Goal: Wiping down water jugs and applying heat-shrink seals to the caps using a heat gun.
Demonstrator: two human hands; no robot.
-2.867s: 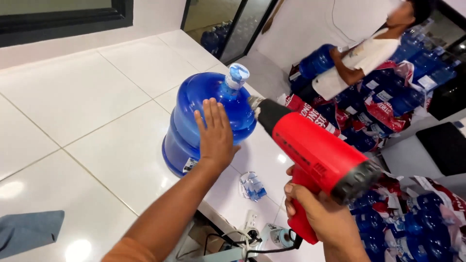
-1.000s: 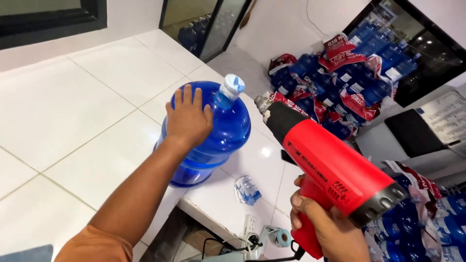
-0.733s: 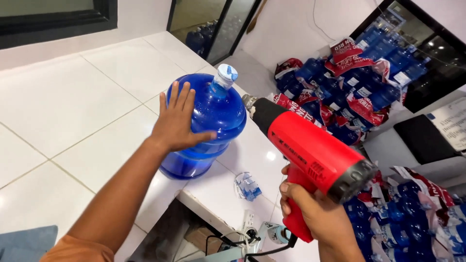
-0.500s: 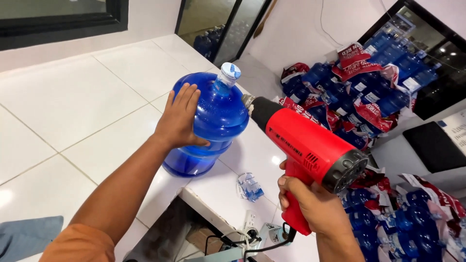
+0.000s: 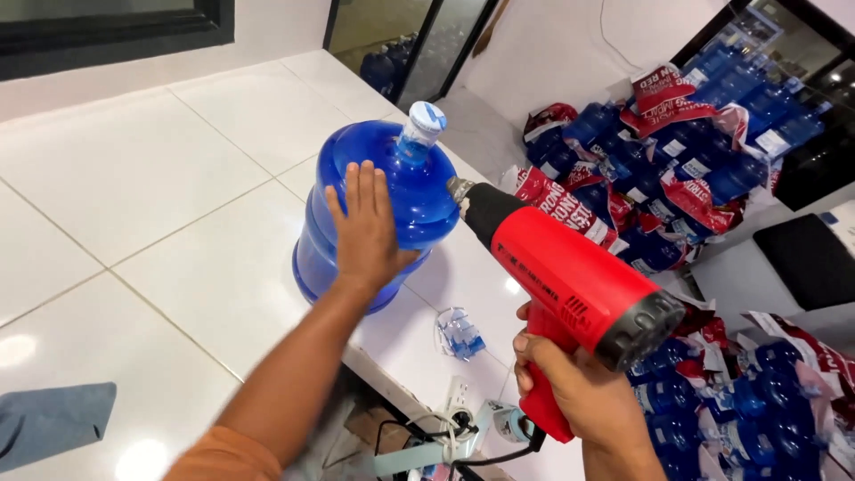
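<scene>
White glossy tiles cover the broad counter (image 5: 134, 205) on which the work is set, and beyond its far edge a heap of blue bottles with red wrappers (image 5: 677, 142) is piled on the floor. A large translucent blue plastic water jug (image 5: 374, 214) is stood upright near the counter's edge, its neck closed by a pale blue-and-white cap (image 5: 423, 125).

The left hand (image 5: 365, 227) is laid flat against the jug's shoulder, fingers spread and straight, nothing enclosed in it; the palm is pressed on rather than wrapped round, which seems to serve to steady the jug. The right hand (image 5: 570, 387) is closed fully around the grip of a red pistol-shaped heat gun with a black rear housing (image 5: 570, 281). The gun is held level with its metal nozzle (image 5: 461, 191) pointed at the jug's upper shoulder just below the neck, close to the plastic; whether nozzle and jug touch cannot be told from this angle. The steadying hand is kept to the side of the nozzle's line, apparently clear of the hot air.

A small crumpled scrap of clear and blue film (image 5: 459, 334) lies on the tiles between the jug and the gun hand. A black cord (image 5: 445, 441) is trailed below the counter edge, and a grey cloth (image 5: 53, 423) rests at the lower left.
</scene>
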